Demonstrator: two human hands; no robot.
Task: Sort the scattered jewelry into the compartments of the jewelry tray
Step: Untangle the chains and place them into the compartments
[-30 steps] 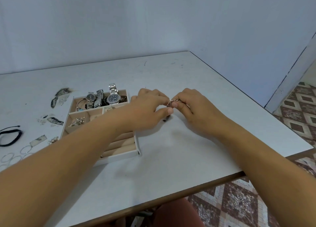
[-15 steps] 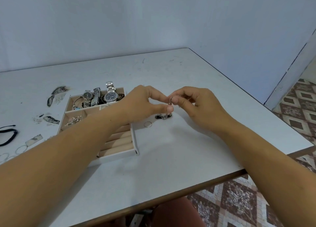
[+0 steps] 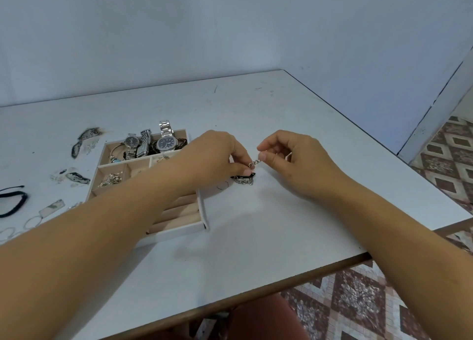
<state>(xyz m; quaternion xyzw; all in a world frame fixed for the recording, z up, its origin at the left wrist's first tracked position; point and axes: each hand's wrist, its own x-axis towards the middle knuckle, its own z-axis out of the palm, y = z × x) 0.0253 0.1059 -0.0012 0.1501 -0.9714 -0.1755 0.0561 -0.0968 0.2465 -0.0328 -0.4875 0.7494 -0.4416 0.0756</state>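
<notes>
A plain room that looks like part of a home. A scuffed white tabletop (image 3: 256,250) stands in the corner of bare, pale blue painted walls (image 3: 230,32). The floor (image 3: 358,304) is laid with brown and cream tiles in diamond patterns. White trim (image 3: 435,114) rises at the right. A small jewelry tray (image 3: 203,211) holding wristwatches (image 3: 167,143) adds a domestic touch.

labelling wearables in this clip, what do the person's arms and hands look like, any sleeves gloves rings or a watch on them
The left forearm and right forearm are bare to the frame edge, with no sleeves. The left hand and right hand have no gloves. No ring, watch or bracelet shows on them. The nails in view look short and unpainted.
</notes>
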